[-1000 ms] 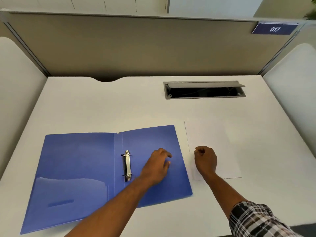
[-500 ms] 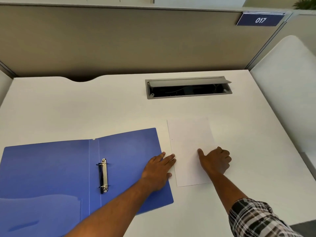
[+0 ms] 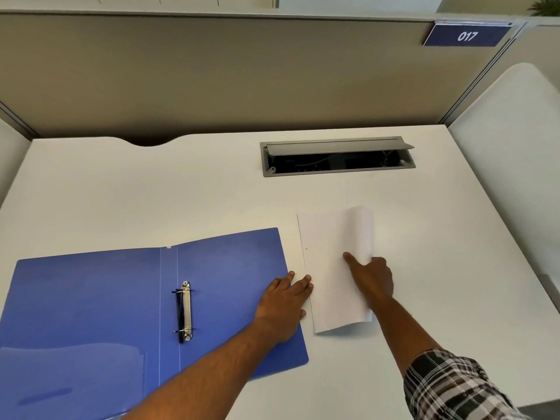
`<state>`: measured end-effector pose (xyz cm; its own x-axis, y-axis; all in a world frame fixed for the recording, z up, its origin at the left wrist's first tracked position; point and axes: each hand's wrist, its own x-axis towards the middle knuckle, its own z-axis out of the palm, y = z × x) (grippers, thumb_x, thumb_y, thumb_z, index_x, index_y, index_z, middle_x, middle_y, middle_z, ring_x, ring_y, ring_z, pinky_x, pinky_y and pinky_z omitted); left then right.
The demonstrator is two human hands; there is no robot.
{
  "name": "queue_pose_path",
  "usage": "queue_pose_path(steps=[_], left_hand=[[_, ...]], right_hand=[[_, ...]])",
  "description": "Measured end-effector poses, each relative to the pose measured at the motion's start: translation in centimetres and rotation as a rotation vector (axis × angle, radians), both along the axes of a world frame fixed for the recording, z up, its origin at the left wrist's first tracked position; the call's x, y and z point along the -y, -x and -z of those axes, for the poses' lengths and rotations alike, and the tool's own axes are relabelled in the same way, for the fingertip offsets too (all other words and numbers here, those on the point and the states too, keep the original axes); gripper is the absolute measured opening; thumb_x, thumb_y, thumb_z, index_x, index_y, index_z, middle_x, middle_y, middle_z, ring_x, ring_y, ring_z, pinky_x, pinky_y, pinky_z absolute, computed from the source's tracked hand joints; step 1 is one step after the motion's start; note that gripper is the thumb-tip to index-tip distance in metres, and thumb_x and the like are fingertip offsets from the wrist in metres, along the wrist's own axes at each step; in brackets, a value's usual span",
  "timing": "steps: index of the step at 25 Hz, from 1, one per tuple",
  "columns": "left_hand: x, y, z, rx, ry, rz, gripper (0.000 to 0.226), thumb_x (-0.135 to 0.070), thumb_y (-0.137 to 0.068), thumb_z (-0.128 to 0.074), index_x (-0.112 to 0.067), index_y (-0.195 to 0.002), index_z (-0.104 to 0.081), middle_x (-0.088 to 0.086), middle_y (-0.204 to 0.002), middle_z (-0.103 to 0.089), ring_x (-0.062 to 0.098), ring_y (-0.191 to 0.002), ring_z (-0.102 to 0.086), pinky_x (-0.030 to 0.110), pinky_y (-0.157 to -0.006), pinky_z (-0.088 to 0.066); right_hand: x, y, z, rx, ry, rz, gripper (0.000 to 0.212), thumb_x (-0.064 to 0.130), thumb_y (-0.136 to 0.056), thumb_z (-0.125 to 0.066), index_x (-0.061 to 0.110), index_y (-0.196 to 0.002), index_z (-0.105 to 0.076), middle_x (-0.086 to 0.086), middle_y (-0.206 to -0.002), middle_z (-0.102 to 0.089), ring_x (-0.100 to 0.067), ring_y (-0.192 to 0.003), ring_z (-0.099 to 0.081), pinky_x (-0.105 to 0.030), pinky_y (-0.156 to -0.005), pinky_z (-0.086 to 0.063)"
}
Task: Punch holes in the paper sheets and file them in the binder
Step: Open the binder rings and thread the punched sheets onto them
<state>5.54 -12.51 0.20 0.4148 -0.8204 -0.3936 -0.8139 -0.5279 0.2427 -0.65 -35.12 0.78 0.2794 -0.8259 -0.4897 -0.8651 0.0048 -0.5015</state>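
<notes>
A: Largest first. What is on the list?

B: Desk, white, with a tan partition behind. Cable tray set in the desk at the back, grey lid tilted up.

A: Next?

B: Binder, blue, lying open and flat at front left. Ring clip on its right half, beside the spine.

A: The paper?

B: Paper, white, on the desk just beside the binder's right edge. Its right side is lifted and curled over toward the left.

A: Hands?

B: Left hand, fingers straight, pressing flat on the binder's right edge; fingertips reach the paper's left edge. Right hand, pinching the curled right side of the paper, thumb on top. Plaid sleeve on that arm.

A: Smallest?

B: Number sign, blue, reads 017, on the partition's top right.
</notes>
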Motion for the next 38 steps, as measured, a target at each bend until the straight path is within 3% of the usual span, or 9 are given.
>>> queue_pose_path(steps=[4, 7, 13, 20, 23, 26, 29, 34, 38], left_hand=[[0.0, -0.1, -0.4, 0.012, -0.02, 0.008, 0.063, -0.036, -0.105, -0.037, -0.025, -0.159, -0.004, -0.008, -0.167, 0.002, 0.025, -0.154, 0.003, 0.041, -0.123, -0.005], [0.0, -0.2, -0.3, 0.017, -0.015, 0.015, 0.063, -0.036, -0.105, -0.036, -0.024, -0.159, -0.005, -0.007, -0.167, 0.001, 0.025, -0.154, 0.004, 0.041, -0.123, -0.003], [0.0, -0.4, -0.2, -0.049, 0.048, -0.014, 0.062, -0.04, -0.104, -0.038, -0.027, -0.158, -0.011, -0.011, -0.166, -0.001, 0.02, -0.154, 0.007, 0.039, -0.124, 0.002], [2.6, -2.8, -4.0, -0.752, 0.677, -0.934, 0.082, -0.034, -0.097, -0.06, -0.019, -0.157, -0.007, -0.006, -0.163, -0.013, 0.014, -0.15, -0.015, 0.028, -0.119, -0.017], [3.2, -4.9, -5.7, -1.083, 0.716, -0.979, 0.081, -0.037, -0.095, -0.061, -0.022, -0.157, -0.011, -0.008, -0.16, -0.026, 0.014, -0.147, -0.027, 0.032, -0.115, -0.028], [2.3, -6.6, -7.1, -1.301, 0.77, -0.923, 0.052, -0.026, -0.095, -0.063, -0.013, -0.143, -0.047, 0.003, -0.141, -0.058, 0.022, -0.127, -0.058, 0.038, -0.108, -0.045], [0.9, -7.1, -8.4, -1.229, 0.918, -0.96, 0.03, -0.016, -0.092, -0.068, -0.016, -0.122, -0.064, 0.003, -0.12, -0.072, 0.026, -0.113, -0.067, 0.045, -0.098, -0.054], [-2.4, -5.8, -10.3, -0.703, 1.107, -1.017, 0.027, -0.015, -0.094, -0.065, -0.036, -0.111, -0.06, -0.012, -0.11, -0.071, 0.005, -0.102, -0.067, 0.024, -0.088, -0.055], [-5.6, -3.5, -10.8, -0.554, 1.217, -1.062, 0.037, -0.02, -0.097, -0.059, -0.038, -0.127, -0.048, -0.023, -0.118, -0.061, -0.013, -0.106, -0.059, 0.008, -0.087, -0.05]], right_hand=[[2.1, 0.2, -1.5, 0.358, -0.35, 0.178, 0.065, 0.056, -0.065, -0.085, 0.009, -0.107, -0.069, -0.011, -0.103, -0.076, -0.031, -0.091, -0.072, -0.041, -0.082, -0.058], [3.5, 0.9, -3.3, 0.423, -0.306, 0.093, 0.035, 0.027, -0.078, -0.084, 0.007, -0.104, -0.069, -0.015, -0.107, -0.075, -0.03, -0.087, -0.069, -0.036, -0.073, -0.053], [4.1, 2.5, -5.1, 0.42, -0.134, -0.161, 0.029, 0.01, -0.079, -0.084, 0.013, -0.104, -0.069, -0.009, -0.1, -0.076, -0.032, -0.088, -0.073, -0.042, -0.076, -0.06], [2.2, 3.3, -9.3, 0.698, -0.184, -0.229, 0.028, 0.008, -0.084, -0.08, 0.016, -0.109, -0.07, -0.003, -0.1, -0.079, -0.023, -0.091, -0.075, -0.035, -0.08, -0.06], [1.6, 3.2, -11.1, 0.831, -0.264, -0.314, 0.037, 0.006, -0.083, -0.077, 0.013, -0.118, -0.068, -0.003, -0.11, -0.078, -0.019, -0.098, -0.074, -0.028, -0.083, -0.059], [1.2, 2.8, -11.9, 0.892, -0.332, -0.375, 0.045, 0.01, -0.078, -0.077, 0.011, -0.122, -0.067, -0.008, -0.113, -0.077, -0.022, -0.101, -0.073, -0.028, -0.084, -0.059], [0.2, 2.2, -11.5, 0.893, -0.331, -0.364, 0.04, 0.01, -0.078, -0.078, 0.011, -0.118, -0.07, -0.009, -0.111, -0.077, -0.027, -0.101, -0.074, -0.032, -0.085, -0.06], [-4.2, 0.3, -9.3, 0.887, -0.249, -0.246, 0.027, 0.004, -0.084, -0.079, 0.016, -0.108, -0.074, -0.002, -0.101, -0.08, -0.025, -0.093, -0.076, -0.029, -0.079, -0.062], [-8.4, -1.4, -8.6, 0.86, -0.11, -0.216, 0.016, 0.013, -0.088, -0.079, 0.026, -0.093, -0.071, 0.006, -0.091, -0.077, -0.016, -0.081, -0.072, -0.023, -0.075, -0.057]])
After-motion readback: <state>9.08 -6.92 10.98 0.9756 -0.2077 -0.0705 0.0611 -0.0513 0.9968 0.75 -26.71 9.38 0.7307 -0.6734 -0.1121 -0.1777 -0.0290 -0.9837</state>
